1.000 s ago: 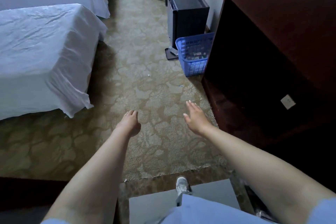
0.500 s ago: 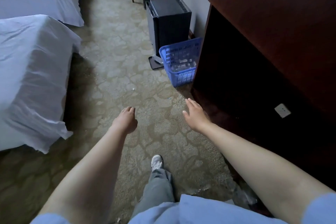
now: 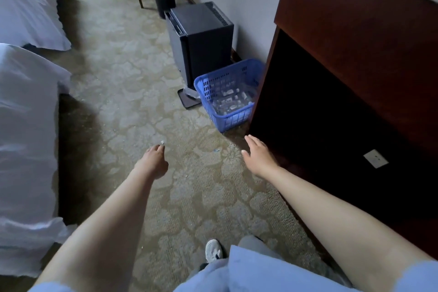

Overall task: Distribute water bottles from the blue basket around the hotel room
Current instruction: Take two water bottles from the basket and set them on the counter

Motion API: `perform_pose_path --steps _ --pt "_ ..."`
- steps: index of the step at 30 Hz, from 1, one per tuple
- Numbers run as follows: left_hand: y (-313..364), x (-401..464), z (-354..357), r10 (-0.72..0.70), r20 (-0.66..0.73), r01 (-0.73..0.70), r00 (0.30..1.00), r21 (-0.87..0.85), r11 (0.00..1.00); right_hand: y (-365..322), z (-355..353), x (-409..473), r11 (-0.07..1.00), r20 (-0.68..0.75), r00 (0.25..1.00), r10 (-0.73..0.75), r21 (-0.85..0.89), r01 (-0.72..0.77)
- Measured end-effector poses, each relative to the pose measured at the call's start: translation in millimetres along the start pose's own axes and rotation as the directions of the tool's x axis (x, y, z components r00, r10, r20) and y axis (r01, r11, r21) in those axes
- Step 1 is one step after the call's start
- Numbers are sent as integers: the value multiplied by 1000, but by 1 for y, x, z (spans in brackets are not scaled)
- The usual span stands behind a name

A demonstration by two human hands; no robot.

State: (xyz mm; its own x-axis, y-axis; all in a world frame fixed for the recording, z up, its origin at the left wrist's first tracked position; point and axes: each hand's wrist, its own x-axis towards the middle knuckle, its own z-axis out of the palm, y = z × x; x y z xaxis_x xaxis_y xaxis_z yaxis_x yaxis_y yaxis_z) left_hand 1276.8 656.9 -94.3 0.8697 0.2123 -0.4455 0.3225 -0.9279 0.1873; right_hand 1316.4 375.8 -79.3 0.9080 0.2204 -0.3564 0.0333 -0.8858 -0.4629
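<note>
left hand (image 3: 154, 161): mine, out over the carpet (image 3: 132, 92), fingers loosely curled, nothing in it
right hand (image 3: 259, 155): fingers straight and spread, empty, just beside the dark wooden cabinet (image 3: 355, 54)
blue basket (image 3: 227, 123): on the floor ahead, tucked between the cabinet and the black mini fridge (image 3: 201, 38)
water bottles (image 3: 231, 101): lying in the basket, kinda blurry so can't count them
beds (image 3: 26, 125): white sheets, off to my left

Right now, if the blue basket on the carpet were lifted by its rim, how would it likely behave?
The blue basket looks like thin perforated plastic, so its walls would probably flex. Several water bottles lie loose inside, so it is likely heavy for its size, and they may roll and shift the load. Both hands, left hand and right hand, are free to steady it.
</note>
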Motion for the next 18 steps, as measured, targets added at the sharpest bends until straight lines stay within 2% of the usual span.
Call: perform_pose_path --steps 10,18 --pt "12 122 -49 48 -4 -48 999 3 999 -22 -23 128 999 -12 1000 24 25 -24" --pt "55 253 -131 78 -57 -79 995 -14 997 -25 -63 254 991 3 997 77 110 -77"
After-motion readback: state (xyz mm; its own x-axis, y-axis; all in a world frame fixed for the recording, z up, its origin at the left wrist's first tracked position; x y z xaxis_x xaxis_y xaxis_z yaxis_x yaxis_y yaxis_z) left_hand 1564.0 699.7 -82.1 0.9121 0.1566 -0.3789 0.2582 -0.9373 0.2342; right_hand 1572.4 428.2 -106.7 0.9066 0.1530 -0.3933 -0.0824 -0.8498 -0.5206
